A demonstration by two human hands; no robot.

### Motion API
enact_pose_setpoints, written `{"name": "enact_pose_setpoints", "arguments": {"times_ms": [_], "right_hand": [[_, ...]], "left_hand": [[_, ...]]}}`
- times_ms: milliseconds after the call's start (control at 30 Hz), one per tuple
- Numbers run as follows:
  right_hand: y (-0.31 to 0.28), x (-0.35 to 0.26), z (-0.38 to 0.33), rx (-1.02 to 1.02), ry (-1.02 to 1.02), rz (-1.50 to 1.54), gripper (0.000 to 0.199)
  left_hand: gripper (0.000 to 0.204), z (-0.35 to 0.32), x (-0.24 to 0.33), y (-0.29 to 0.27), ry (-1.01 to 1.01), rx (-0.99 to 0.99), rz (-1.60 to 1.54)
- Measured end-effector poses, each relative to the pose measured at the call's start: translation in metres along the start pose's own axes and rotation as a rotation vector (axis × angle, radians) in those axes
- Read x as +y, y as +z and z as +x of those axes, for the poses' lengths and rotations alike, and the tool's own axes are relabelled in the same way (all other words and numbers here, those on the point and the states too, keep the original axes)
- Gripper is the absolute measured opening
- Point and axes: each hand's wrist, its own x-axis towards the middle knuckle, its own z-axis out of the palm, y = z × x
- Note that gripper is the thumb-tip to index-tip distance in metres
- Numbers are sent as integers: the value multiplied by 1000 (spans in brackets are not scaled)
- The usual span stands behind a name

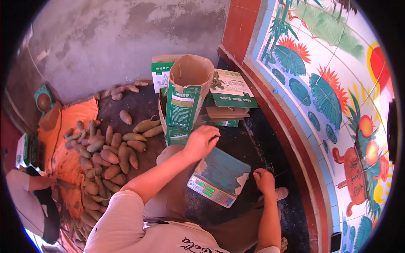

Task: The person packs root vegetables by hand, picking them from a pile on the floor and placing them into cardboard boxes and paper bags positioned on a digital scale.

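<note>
While the person crouches over a dark, dusty concrete floor (257, 139), the left hand (201, 141) reaches forward with its fingers curled loosely together at the foot of an open green-and-brown cardboard carton (185, 99); whether it actually grips the carton cannot be told. That carton stands upright just beyond a flat digital weighing scale with a worn blue platform and a green-lit display (219, 175), which sits on the floor between the person's knees. The right hand (264, 180) rests at the scale's right edge, fingers bent inward in a loose fist, holding nothing that shows.

Behind the carton lie several flattened green-and-white cartons (230, 90), stacked against the base of a wall. To the left, a heap of long, purplish-brown sweet potatoes (107, 156) spreads over an orange cloth sheet (63, 139) and onto the bare floor. Another person's arm (40, 183) reaches into the heap from the lower left. A rough grey plastered wall (126, 38) closes the far side, and on the right rises a red-bordered tiled mural of blue-green leaves and orange fruit (333, 92).
</note>
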Motion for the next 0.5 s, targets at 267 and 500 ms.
{"name": "enact_pose_setpoints", "arguments": {"times_ms": [267,500], "right_hand": [[-13,4,-3,106,-4,86,16],[-15,-7,-19,122,4,120,19]], "left_hand": [[37,91,-36,-29,162,232,484],[30,118,-86,-48,-329,-76,837]]}}
